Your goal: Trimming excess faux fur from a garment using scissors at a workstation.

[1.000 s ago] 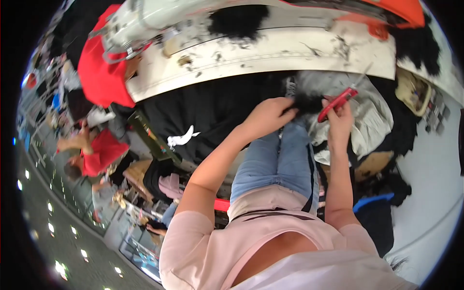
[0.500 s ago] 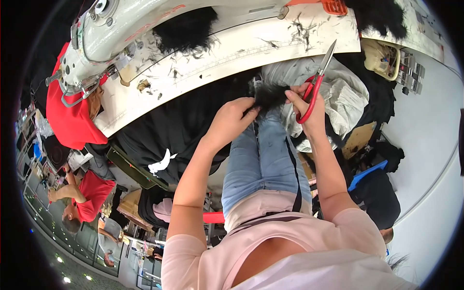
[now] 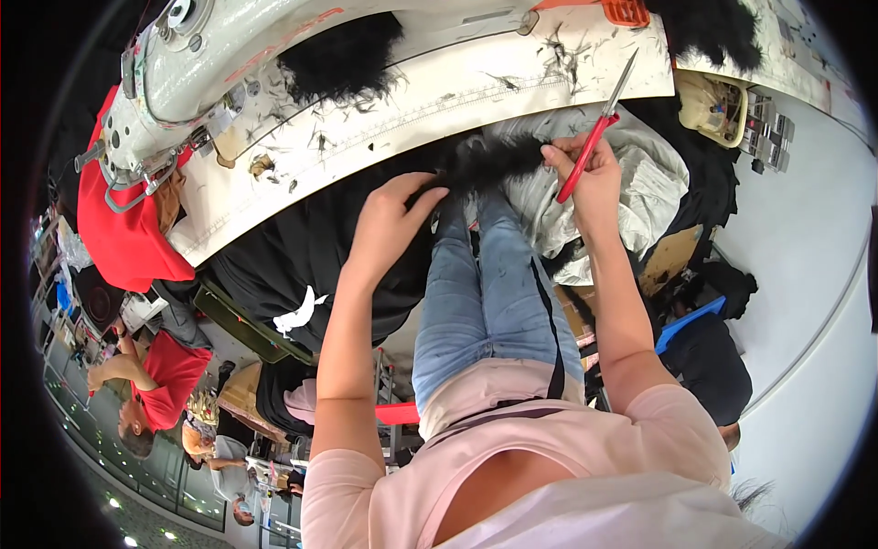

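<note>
A strip of fluffy black feather trim (image 3: 494,167) stretches between my two hands above my lap. My left hand (image 3: 395,215) pinches its left end between thumb and fingers. At the other end, my right hand (image 3: 587,174) grips the trim with thumb and fingertips. The same hand also carries red-handled scissors (image 3: 593,151), their blades pointing up and away from me. More black fluffy trim (image 3: 343,59) lies on the sewing machine table (image 3: 421,110), with loose black wisps scattered around it.
A white sewing machine (image 3: 206,69) stands at the far left, with red cloth (image 3: 119,220) by it. Black fabric (image 3: 302,247) and crumpled pale grey cloth (image 3: 649,178) hang below the table edge. A beige tray (image 3: 712,110) is at the right. Other people sit or stand at left and right.
My left hand has moved left and toward me, away from the right one, so the trim is drawn out longer. The scissors have turned in my right hand.
</note>
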`<control>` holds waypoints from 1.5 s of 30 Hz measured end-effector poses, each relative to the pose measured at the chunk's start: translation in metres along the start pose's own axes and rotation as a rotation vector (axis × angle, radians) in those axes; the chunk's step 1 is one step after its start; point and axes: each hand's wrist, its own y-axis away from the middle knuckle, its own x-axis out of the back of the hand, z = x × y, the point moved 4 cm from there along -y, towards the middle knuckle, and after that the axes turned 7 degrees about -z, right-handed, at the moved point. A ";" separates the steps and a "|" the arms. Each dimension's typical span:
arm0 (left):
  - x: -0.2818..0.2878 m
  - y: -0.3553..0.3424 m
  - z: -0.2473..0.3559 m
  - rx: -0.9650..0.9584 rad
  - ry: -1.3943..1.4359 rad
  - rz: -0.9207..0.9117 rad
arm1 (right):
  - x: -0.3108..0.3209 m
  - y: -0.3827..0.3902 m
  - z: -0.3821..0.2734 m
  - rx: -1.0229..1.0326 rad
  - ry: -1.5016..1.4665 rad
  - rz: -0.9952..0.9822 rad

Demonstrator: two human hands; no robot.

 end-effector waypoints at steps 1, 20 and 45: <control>0.006 0.002 -0.005 0.031 -0.009 -0.001 | -0.002 -0.002 -0.001 -0.001 0.001 0.000; 0.037 0.011 -0.041 0.126 -0.205 0.469 | -0.021 -0.066 0.013 0.450 0.287 0.199; 0.073 0.027 -0.066 0.173 -0.301 0.568 | -0.027 -0.064 0.005 0.339 0.375 0.201</control>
